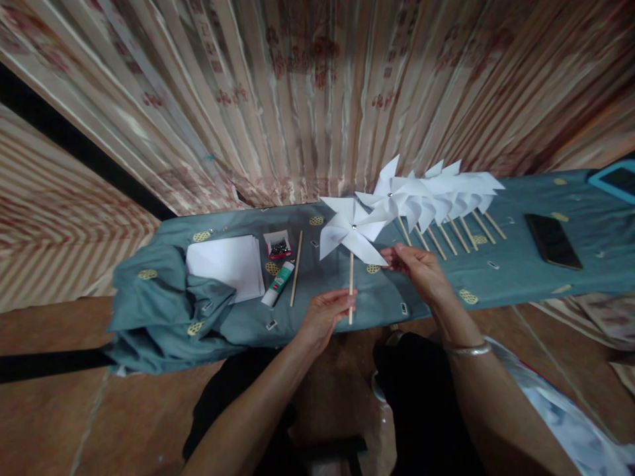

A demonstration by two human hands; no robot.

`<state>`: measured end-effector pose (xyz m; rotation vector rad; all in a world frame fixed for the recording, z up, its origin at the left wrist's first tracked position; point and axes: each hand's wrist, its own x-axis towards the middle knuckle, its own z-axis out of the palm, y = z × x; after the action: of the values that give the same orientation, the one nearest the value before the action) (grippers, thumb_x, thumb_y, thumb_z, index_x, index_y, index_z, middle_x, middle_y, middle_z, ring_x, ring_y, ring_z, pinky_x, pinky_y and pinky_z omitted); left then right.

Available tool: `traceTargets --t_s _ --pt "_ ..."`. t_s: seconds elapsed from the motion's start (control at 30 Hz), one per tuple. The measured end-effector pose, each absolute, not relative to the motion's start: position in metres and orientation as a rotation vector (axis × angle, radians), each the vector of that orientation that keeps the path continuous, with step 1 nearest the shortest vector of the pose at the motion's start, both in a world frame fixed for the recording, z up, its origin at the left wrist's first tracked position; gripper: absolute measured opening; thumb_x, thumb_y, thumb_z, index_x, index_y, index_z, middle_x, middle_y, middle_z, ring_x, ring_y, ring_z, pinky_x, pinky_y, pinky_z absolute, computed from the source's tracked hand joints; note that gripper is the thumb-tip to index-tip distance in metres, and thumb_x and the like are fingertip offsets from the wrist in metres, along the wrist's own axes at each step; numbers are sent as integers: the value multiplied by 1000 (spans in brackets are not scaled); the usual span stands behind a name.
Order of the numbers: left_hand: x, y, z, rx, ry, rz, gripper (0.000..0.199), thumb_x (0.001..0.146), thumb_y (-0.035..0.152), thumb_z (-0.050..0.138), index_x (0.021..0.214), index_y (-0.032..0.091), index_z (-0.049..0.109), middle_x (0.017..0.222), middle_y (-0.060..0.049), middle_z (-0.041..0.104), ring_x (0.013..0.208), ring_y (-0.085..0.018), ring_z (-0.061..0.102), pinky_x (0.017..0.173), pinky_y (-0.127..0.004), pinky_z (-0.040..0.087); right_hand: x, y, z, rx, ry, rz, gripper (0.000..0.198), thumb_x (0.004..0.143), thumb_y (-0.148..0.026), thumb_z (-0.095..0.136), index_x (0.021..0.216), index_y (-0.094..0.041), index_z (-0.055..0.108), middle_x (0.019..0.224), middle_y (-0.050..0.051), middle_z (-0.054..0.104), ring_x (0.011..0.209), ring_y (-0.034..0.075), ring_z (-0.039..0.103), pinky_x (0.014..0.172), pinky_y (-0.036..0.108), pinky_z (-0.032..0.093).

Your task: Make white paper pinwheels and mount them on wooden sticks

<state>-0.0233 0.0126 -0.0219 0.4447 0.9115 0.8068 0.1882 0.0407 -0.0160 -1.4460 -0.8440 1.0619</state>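
A white paper pinwheel point(354, 228) on a thin wooden stick is held upright above the cloth-covered table. My left hand point(327, 314) pinches its stick near the lower end. At the tip of its lower right blade, my right hand point(413, 264) has its fingers drawn together, touching the paper. Behind and to the right lies an overlapping row of finished-looking white pinwheels point(436, 195), their sticks pointing toward me. Left of the held pinwheel, a loose wooden stick point(296, 268) lies beside a glue stick point(278, 284) and a small open box of dark pins point(278, 246).
A stack of white paper point(225, 261) lies at the left, partly covered by a fold of the green tablecloth point(149, 297). To the right are a dark phone point(553, 241) and a blue-framed device point(618, 182). A patterned curtain point(297, 99) hangs behind the table.
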Motion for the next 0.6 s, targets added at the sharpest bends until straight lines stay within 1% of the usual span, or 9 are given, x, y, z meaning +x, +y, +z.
traceTargets --t_s 0.23,0.33,0.6 --pt "-23 13 -23 448 902 809 44 36 37 97 70 15 79 70 -4 72 61 -9 56 69 -26 46 182 37 -13 -1438 -877 1114 53 55 -71 79 71 -21 78 68 7 75 61 14 64 57 25 51" --pt "-23 13 -22 443 912 810 46 34 37 97 70 15 79 72 -5 72 63 -10 57 70 -26 46 178 34 -11 -1414 -897 1141 51 58 -70 79 71 -21 79 69 7 76 62 15 65 58 25 51" --pt "-22 13 -24 449 920 806 46 36 37 96 72 15 79 70 -4 71 63 -10 57 71 -27 46 171 32 -8 -1411 -930 1171 51 57 -72 78 68 -22 78 68 6 76 58 13 63 56 25 50"
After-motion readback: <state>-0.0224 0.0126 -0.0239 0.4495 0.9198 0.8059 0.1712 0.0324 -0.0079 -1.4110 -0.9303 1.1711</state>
